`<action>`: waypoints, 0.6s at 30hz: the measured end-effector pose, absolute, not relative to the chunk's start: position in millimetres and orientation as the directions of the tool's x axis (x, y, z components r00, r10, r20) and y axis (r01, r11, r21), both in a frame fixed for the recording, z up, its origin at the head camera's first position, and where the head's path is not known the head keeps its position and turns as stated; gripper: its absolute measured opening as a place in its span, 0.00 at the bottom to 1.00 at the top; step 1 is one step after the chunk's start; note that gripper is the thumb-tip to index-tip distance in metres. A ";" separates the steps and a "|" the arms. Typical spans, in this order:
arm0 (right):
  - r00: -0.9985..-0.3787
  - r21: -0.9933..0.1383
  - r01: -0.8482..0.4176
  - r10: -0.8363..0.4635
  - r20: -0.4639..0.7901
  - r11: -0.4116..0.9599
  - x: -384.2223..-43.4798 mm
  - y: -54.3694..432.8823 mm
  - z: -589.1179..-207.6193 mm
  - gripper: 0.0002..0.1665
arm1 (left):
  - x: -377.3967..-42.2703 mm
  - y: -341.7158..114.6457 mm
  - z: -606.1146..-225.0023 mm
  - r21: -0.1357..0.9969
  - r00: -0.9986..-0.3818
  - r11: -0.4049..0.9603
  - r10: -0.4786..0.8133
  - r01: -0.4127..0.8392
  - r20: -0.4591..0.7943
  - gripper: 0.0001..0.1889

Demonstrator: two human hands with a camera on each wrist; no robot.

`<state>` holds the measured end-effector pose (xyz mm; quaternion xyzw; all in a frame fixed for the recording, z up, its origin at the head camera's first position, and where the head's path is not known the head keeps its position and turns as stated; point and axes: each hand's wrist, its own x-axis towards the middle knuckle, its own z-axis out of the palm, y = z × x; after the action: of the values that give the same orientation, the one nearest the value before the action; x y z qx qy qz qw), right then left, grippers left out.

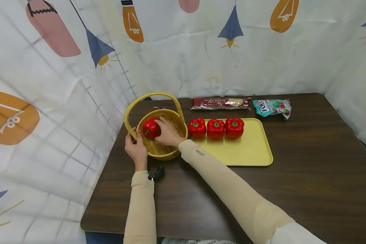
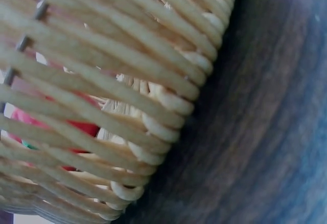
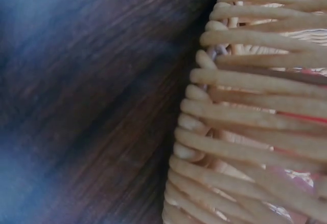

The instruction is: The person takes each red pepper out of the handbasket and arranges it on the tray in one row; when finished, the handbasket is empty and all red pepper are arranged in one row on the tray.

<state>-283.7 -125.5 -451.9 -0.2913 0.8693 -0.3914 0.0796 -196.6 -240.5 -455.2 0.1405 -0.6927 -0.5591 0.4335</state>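
Note:
A yellow wicker basket (image 1: 167,154) with a tall arched handle stands at the left of the table. My left hand (image 1: 136,149) grips its left rim near the foot of the handle. Inside the basket my right hand (image 1: 168,133) holds a red bell pepper (image 1: 150,128), its green stem facing the near left. Three more red bell peppers, a left one (image 1: 197,128), a middle one (image 1: 216,129) and a right one (image 1: 234,128), stand in a row on a yellow tray (image 1: 253,149). Both wrist views show mostly the basket's woven wall (image 2: 102,81), with red glimpsed through the gaps.
Behind the tray lie a dark red spaghetti packet (image 1: 221,103) and a teal candy bag (image 1: 272,107). A small purple-tipped item (image 1: 160,107) lies behind the basket, partly hidden. Patterned curtains (image 1: 183,61) hang behind and beside the dark wooden table (image 1: 311,152).

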 end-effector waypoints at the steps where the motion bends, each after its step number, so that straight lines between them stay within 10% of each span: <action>1: -0.814 -0.730 -0.445 -0.573 0.090 0.518 -283.9 -125.3 -452.1 0.47 | -196.7 -240.3 -455.5 0.895 -0.582 0.336 -0.679 0.294 0.446 0.13; 18: -0.862 -0.801 -0.321 -0.507 0.026 0.505 -279.0 -124.2 -453.2 0.45 | -212.3 -257.7 -485.8 0.890 -0.568 0.352 -0.685 0.291 0.456 0.12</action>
<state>-279.0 -124.2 -453.2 -0.2406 0.8608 -0.4356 0.1065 -212.3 -257.7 -485.8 0.1421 -0.6928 -0.5514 0.4425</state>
